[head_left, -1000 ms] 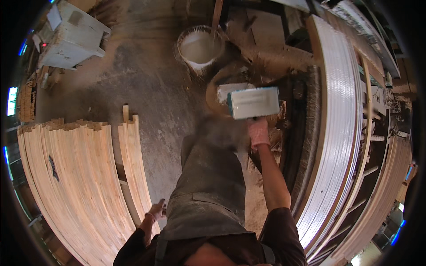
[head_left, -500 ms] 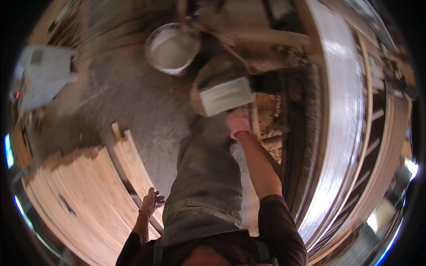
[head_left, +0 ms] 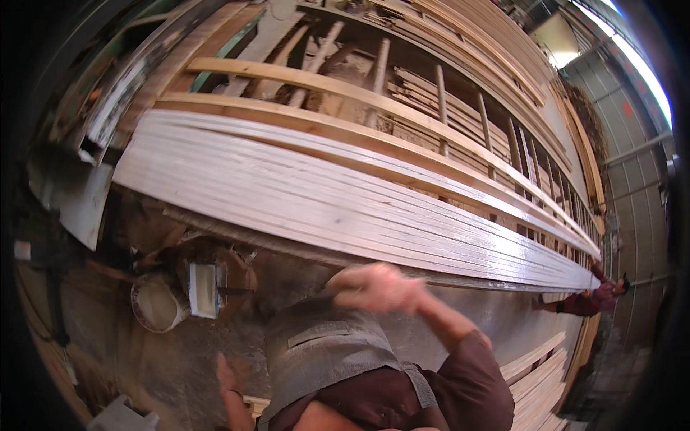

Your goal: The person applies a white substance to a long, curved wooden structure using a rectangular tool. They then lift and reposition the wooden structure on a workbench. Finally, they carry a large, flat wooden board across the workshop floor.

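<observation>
My right hand [head_left: 379,287] is smeared by motion in front of my apron, just short of the near edge of a row of long white-coated boards [head_left: 309,190]. Its fingers are too blurred to show whether they hold anything. Lower left, my left hand [head_left: 228,375] hangs beside my body, also blurred, above the floor. A rectangular tray [head_left: 203,289] with a pale inside rests on a round brown stand [head_left: 233,276], apart from both hands. Left of the tray stands a round bucket [head_left: 157,303] with pale contents.
Past the coated boards runs a rack of bare timber strips [head_left: 388,100] on crossbars. Another person [head_left: 593,298] stands at the boards' far right end. Stacked planks [head_left: 543,384] lie at lower right. A grey metal plate [head_left: 79,201] stands at far left.
My view has swung right toward the long boards. My right hand has left the tray and is now in front of my body. My left hand stays low at my side.
</observation>
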Motion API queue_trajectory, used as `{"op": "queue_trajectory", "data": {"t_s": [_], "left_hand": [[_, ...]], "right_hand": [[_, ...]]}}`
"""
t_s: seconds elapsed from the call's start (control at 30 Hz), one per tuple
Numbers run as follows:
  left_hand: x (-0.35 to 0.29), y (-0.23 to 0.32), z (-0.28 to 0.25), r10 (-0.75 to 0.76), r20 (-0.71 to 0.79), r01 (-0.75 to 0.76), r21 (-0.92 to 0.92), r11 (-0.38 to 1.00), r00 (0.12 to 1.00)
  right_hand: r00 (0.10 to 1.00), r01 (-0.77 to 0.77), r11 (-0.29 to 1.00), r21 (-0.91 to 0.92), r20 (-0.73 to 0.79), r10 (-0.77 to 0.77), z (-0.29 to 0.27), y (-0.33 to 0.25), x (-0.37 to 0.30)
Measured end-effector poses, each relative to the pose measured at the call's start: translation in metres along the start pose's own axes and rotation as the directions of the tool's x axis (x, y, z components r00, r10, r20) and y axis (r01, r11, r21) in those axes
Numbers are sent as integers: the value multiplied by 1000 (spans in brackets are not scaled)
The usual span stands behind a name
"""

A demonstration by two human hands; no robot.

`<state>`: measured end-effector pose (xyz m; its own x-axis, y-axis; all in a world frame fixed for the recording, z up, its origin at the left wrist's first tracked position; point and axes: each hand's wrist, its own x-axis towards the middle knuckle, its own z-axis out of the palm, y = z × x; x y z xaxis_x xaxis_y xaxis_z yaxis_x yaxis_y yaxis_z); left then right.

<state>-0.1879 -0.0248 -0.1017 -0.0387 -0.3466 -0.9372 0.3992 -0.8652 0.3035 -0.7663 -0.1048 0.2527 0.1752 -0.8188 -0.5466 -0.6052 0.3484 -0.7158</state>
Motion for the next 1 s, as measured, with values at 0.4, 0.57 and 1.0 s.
{"op": "queue_trajectory", "data": {"t_s": [0.4,0.57,1.0], "left_hand": [[-218,190,589,611,768,-675,556,-485,193],[-200,187,705,172,985,-601,141,-787,5],[-67,180,858,-149,977,-474,-58,-879,156]], "right_hand": [[859,-373,898,-233,-453,239,-218,269,-79],[735,-606,726,-324,-578,356,-230,270,-38],[436,-712,686,150,-672,599,-299,290,26]]}}
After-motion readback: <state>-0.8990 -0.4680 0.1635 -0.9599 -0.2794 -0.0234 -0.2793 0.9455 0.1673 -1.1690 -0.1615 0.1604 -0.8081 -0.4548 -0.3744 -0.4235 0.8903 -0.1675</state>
